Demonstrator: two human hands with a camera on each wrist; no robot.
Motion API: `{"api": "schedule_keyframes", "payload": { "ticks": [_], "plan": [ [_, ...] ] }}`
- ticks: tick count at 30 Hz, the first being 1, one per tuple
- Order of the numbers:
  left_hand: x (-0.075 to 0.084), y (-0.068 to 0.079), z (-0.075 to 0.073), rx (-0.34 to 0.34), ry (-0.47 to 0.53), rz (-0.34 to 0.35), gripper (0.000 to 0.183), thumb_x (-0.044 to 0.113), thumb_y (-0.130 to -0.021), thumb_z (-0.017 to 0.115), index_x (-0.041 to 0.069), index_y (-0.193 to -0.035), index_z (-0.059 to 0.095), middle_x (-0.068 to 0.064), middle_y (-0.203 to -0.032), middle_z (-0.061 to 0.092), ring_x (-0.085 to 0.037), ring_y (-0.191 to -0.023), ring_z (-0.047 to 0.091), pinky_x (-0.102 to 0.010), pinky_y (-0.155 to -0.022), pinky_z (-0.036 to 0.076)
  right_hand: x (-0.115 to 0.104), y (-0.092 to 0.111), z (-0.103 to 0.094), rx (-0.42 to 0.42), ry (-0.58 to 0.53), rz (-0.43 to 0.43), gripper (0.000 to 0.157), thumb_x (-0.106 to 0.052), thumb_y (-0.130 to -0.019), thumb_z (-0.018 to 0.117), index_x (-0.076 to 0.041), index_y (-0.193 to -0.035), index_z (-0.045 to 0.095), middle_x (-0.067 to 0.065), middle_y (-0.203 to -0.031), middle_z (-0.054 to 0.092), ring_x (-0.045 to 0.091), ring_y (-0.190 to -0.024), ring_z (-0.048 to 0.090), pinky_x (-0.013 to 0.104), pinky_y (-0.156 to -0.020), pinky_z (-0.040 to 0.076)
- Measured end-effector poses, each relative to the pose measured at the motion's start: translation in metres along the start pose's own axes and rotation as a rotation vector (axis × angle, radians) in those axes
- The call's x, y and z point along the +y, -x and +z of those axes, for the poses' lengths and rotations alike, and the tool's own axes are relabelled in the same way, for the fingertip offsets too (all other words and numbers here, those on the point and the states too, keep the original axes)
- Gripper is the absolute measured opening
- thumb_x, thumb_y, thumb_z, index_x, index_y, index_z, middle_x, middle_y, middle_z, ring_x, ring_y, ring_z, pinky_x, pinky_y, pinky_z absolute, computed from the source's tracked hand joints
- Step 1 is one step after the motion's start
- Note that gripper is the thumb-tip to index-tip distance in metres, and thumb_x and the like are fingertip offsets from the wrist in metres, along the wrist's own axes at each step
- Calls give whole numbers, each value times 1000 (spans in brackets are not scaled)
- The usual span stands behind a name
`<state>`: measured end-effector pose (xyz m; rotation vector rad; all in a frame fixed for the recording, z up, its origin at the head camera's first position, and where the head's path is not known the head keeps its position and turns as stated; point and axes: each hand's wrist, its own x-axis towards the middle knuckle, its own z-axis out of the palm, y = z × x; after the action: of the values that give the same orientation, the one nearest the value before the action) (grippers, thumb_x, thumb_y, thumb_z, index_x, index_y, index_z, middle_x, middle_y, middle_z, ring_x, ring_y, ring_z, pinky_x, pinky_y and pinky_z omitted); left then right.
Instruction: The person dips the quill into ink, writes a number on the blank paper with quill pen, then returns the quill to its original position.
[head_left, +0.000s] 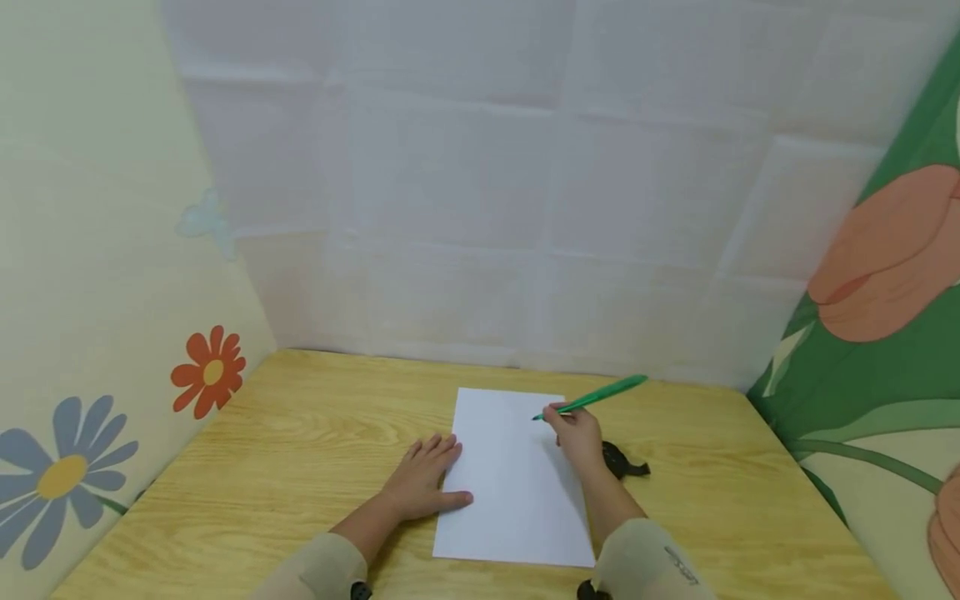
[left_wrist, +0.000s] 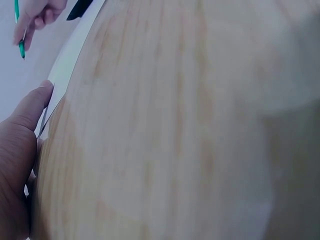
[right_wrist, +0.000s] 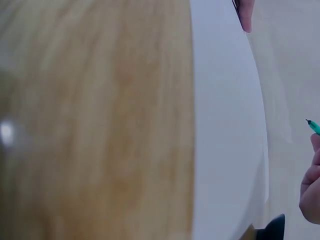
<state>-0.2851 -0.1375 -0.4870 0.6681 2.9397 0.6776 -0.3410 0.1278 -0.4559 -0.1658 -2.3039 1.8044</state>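
Observation:
A blank white sheet of paper (head_left: pixel 510 492) lies on the wooden table in front of me. My left hand (head_left: pixel 423 482) rests flat at its left edge, fingers spread, with the thumb on the sheet. In the left wrist view that thumb (left_wrist: pixel 35 105) presses near the paper's edge. Over the upper right of the sheet, my right hand (head_left: pixel 579 440) pinches a slim green pen (head_left: pixel 611 390) with a broad, leaf-like back end. The pen's dark tip points left; whether it touches the paper I cannot tell. The right wrist view shows the fingers (right_wrist: pixel 312 185) curled behind the tip.
Beside the right wrist lies a black object (head_left: pixel 617 460) with a rounded body and a short tail, partly hidden by the arm. The wooden table (head_left: pixel 300 442) meets a creased white cloth (head_left: pixel 450 183) at the back. Flower-patterned cloths hang left and right.

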Motion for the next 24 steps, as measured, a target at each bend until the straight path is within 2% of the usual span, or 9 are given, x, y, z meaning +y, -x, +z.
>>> {"api": "schedule_keyframes", "payload": {
  "ticks": [4,8,13,18,24],
  "plan": [
    [0,0,-1,0,3,0,88,61,-86,62,3,-149,40,-14,-159,33,-40,-149,22,-60,-121,13,0,-1,2,-23,18,-6,26,-18,-90,70,5,-103,69,14,-87,76,7,-48,45,20,-49,40],
    [1,1,-1,-5,1,-1,88,61,-86,62,3,-149,39,-14,-159,33,-40,-149,22,-60,-121,13,1,-2,3,-32,40,13,24,-21,-91,70,1,-103,69,12,-89,74,8,-53,45,21,-50,41],
    [0,2,-1,-1,4,-4,88,61,-86,62,3,-149,40,-14,-159,33,-40,-149,22,-59,-121,13,2,-5,8,-8,42,16,24,-20,-91,69,1,-103,69,12,-88,72,9,-57,48,22,-51,42],
    [0,1,-1,-1,4,-3,88,61,-86,62,3,-148,40,-15,-159,33,-40,-149,22,-59,-121,13,5,-11,16,45,52,9,23,-18,-90,69,1,-102,70,17,-91,73,9,-66,57,22,-55,46],
    [0,1,0,-6,-3,-4,89,62,-86,62,3,-149,39,-14,-159,33,-39,-150,22,-59,-121,13,8,-14,23,94,91,3,21,-18,-90,69,1,-100,70,21,-98,73,25,-87,68,28,-69,56]
  ]
}}
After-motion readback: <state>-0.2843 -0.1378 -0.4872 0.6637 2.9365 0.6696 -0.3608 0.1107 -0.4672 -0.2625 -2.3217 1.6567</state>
